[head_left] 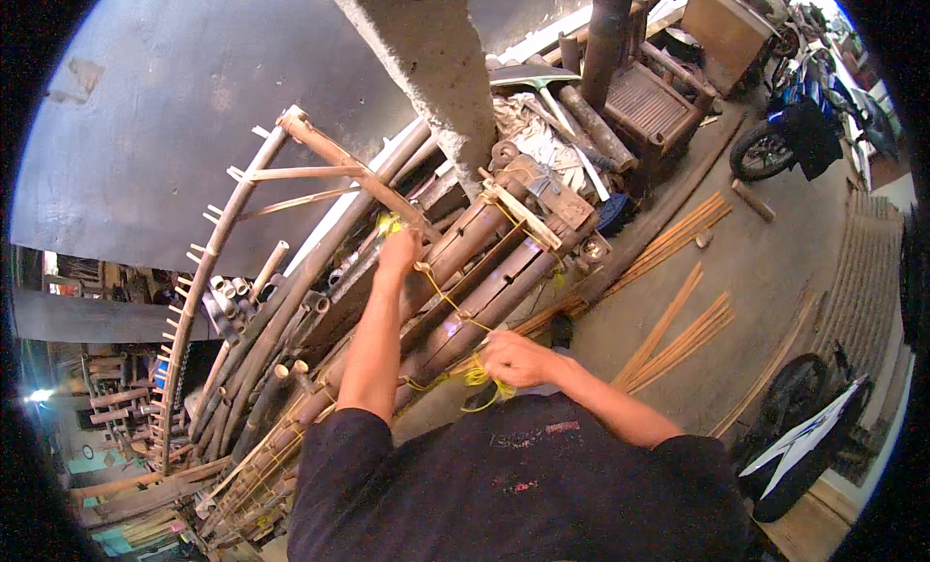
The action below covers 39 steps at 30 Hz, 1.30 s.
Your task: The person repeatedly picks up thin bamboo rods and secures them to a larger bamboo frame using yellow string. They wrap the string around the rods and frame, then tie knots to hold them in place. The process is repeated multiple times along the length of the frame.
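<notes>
My right hand (521, 359) is closed on a yellow cord, with a loose loop of the cord (477, 376) hanging beside the fingers. A taut length of this cord runs up and left from it across two thick brown bamboo poles (475, 322). Farther out, my left hand (399, 246) is closed at the left side of the poles, with a bunch of yellow strands at its fingertips. Its fingers are partly hidden by the hand itself. Toward their far end, a pale bamboo crosspiece (520, 213) lies over the poles, bound with yellow cord.
A curved bamboo frame with short pegs (221, 234) leans on the left by a grey wall. Ahead stands a concrete post (441, 73). Split bamboo strips (668, 339) lie on the floor at right, near a motorbike wheel (761, 152). A wooden chair (654, 105) stands beyond.
</notes>
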Motion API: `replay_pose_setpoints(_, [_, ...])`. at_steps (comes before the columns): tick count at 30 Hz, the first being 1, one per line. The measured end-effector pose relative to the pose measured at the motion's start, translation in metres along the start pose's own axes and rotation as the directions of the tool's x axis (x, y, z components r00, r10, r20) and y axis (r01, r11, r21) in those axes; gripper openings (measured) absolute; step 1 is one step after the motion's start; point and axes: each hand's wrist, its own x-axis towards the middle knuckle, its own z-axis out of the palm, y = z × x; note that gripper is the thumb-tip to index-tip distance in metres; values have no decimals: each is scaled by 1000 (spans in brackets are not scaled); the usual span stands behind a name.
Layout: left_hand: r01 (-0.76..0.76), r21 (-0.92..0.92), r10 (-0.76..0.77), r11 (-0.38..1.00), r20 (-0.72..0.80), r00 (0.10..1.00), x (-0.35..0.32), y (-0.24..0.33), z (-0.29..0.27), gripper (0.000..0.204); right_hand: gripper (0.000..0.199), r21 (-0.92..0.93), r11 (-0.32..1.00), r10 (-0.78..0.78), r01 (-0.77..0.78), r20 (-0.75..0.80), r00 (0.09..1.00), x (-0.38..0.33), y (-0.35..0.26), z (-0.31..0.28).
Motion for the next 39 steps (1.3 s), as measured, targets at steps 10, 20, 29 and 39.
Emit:
replay_pose_setpoints(10, [49,-227,-85,973,-153,985,-44,204,22,27,18,722,503,811,476,-584,28,-3,48,-81])
replay_pose_setpoints(20, [-10,-333,-43,943,-154,987,-30,188,49,28,52,-807,504,347,-307,-136,928,156,78,-200])
replay_pose_setpoints(29, [78,-287,-149,955,-235,961,-36,207,35,20,42,-122,961,273,-248,551,789,4,-14,-211])
replay_pose_setpoints(39, [-218,-438,-45,872,-516,856,106,108,30,21,43,38,949,309,-314,-325,894,-61,41,-109])
